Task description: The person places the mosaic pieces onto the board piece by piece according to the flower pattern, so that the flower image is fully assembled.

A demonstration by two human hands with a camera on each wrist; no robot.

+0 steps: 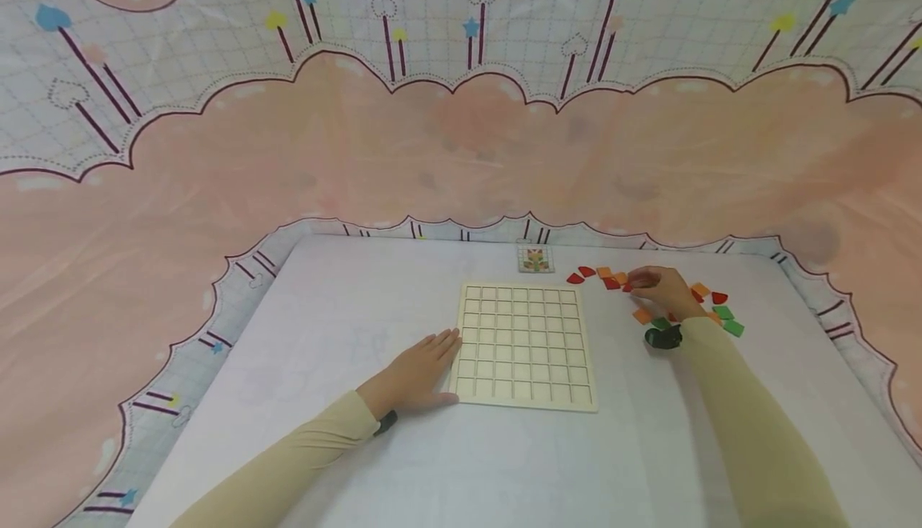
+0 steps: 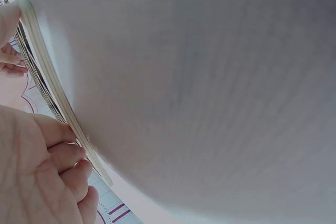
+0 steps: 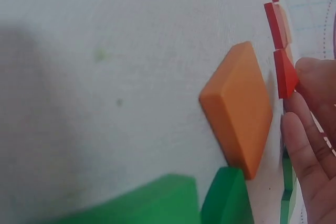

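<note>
A pale wooden grid board [image 1: 526, 346] lies flat on the white tabletop. My left hand [image 1: 425, 368] rests flat on the table with its fingers [image 2: 58, 153] against the board's left edge [image 2: 50, 85]. To the board's right my right hand [image 1: 651, 286] hovers low over a scatter of red, orange and green tiles. One fingertip [image 3: 315, 74] touches a red tile [image 3: 285, 74] lying on the table, while the other fingers lie fairly straight beside it. An orange tile [image 3: 239, 106] and green tiles [image 3: 157, 203] lie close to the palm.
A small pattern card [image 1: 535, 259] lies just beyond the board's far edge. More tiles [image 1: 723, 316] lie to the right of my right wrist. A pink and checked printed cloth [image 1: 216, 192] rises around the table on all far sides.
</note>
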